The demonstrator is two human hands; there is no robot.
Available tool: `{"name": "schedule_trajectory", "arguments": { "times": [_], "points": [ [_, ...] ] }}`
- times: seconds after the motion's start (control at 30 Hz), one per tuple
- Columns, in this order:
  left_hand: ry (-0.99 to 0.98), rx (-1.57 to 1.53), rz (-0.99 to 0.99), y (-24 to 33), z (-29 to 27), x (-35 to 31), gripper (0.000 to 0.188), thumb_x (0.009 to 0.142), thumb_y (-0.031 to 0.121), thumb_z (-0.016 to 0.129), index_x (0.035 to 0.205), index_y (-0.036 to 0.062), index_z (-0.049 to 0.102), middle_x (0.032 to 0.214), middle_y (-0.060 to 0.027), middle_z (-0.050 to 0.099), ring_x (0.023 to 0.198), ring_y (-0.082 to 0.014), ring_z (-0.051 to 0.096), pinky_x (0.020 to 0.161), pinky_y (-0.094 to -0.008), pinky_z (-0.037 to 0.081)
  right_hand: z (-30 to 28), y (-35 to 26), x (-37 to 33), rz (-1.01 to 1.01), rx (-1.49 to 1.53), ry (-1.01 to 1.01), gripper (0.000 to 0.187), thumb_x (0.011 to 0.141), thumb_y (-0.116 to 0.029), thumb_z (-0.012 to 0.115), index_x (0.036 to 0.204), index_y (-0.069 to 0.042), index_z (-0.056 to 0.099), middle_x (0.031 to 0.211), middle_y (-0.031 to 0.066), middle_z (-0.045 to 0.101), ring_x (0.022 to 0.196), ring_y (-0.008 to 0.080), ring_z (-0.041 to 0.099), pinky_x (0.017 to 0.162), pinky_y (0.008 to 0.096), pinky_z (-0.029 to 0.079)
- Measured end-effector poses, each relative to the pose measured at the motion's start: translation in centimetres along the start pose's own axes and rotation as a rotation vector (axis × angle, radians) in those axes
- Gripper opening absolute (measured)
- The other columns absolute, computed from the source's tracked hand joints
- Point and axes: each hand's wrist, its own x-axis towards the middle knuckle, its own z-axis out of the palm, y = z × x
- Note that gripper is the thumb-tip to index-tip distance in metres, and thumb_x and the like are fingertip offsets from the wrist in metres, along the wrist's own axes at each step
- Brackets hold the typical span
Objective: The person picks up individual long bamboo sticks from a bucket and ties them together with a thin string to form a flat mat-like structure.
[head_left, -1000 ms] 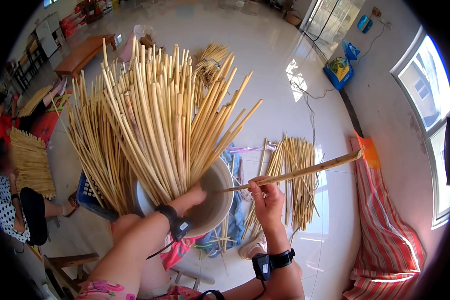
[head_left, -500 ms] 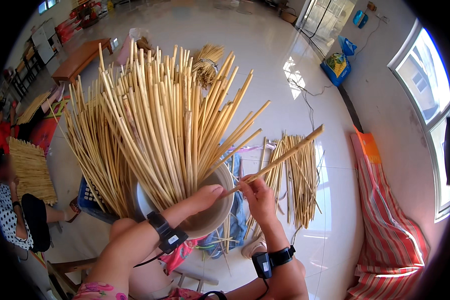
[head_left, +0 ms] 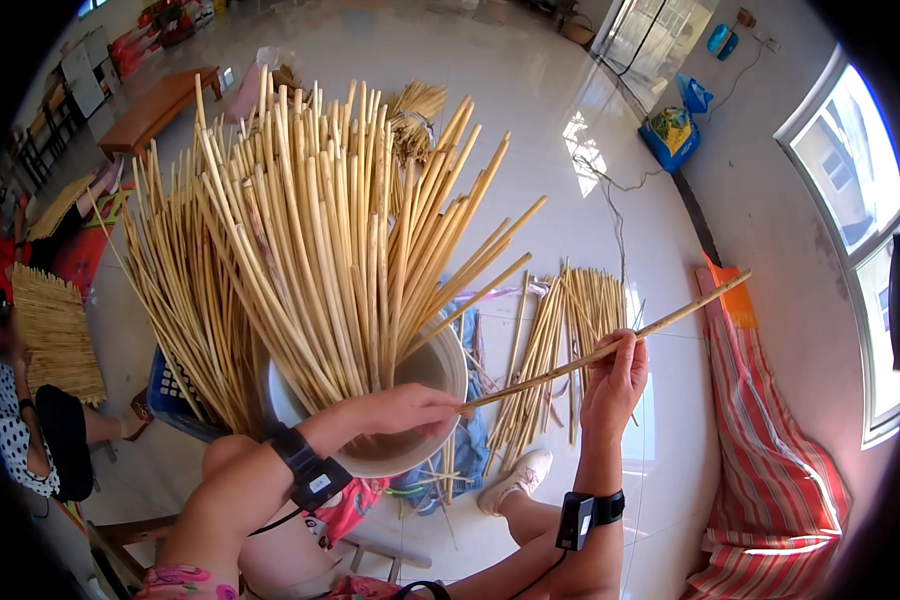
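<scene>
The left hand (head_left: 405,408) pinches one end of a long reed (head_left: 610,348); the right hand (head_left: 615,378) grips its middle. Upright stalks (head_left: 310,250) hide most of the bowl (head_left: 440,365).

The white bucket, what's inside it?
The white bucket holds a fanned bundle of upright pale reeds. The left hand lies over the rim, so the reeds' lower ends and the bucket's bottom are hidden.

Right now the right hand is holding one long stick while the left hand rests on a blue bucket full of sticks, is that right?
Not quite: the head view shows the bucket is white, not blue. The right hand holds one long stick, and the left hand rests on the bucket.
</scene>
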Motion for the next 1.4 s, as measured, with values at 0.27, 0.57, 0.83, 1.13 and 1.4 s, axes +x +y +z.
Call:
{"name": "schedule_trajectory", "arguments": {
  "times": [0.27,0.57,0.83,1.13,1.4],
  "points": [
    [0.241,0.049,-0.068,0.7,0.5,-0.1,0.029,0.097,0.028,0.05,0.092,0.0028,0.064,0.064,0.002,0.054,0.058,-0.0052,0.045,0.051,-0.0215,0.035,1.1,1.0,-0.6,0.028,0.039,0.04,0.018,0.1,-0.02,0.043,0.091,-0.005,0.049,0.079,0.0039,0.053,0.067,0.0072,0.048,0.06,0.021,0.042],
    [0.389,0.172,-0.25,0.4,0.6,1.1,0.042,0.094,0.038,0.052,0.077,0.002,0.062,0.062,0.0007,0.055,0.056,-0.007,0.044,0.051,-0.0237,0.036,2.7,1.8,-1.6,0.045,-0.011,0.007,0.019,0.1,-0.021,0.044,0.091,-0.005,0.049,0.08,0.0047,0.055,0.066,0.0085,0.05,0.06,0.0225,0.044],
    [0.0,0.128,-0.088,2.3,-3.1,-2.1,0.039,0.093,0.01,0.045,0.13,-0.002,0.049,0.105,-0.0067,0.065,0.084,-0.0127,0.056,0.081,-0.0258,0.046,-1.2,1.4,0.4,0.041,0.025,0.161,0.021,0.099,-0.022,0.045,0.089,-0.005,0.051,0.076,0.0051,0.057,0.058,0.0083,0.05,0.052,0.0206,0.043],
    [0.108,0.07,-0.121,2.5,-3.8,-2.9,0.031,0.092,0.016,0.053,0.115,-0.003,0.06,0.089,-0.0033,0.067,0.075,-0.0093,0.056,0.069,-0.0229,0.046,-1.4,1.6,0.3,0.051,0.077,0.225,0.02,0.099,-0.023,0.045,0.091,-0.005,0.051,0.074,0.0028,0.056,0.061,0.0078,0.052,0.054,0.0207,0.046],
    [0.472,0.211,-0.449,0.4,-1.4,-0.5,0.03,0.093,0.03,0.057,0.095,0.0018,0.068,0.069,-0.0015,0.063,0.063,-0.0068,0.051,0.056,-0.0218,0.039,0.5,2.2,-0.8,0.052,-0.021,0.25,0.022,0.1,-0.021,0.043,0.086,-0.005,0.049,0.071,0.0036,0.053,0.054,0.0077,0.048,0.05,0.0204,0.042]
  ]
}}
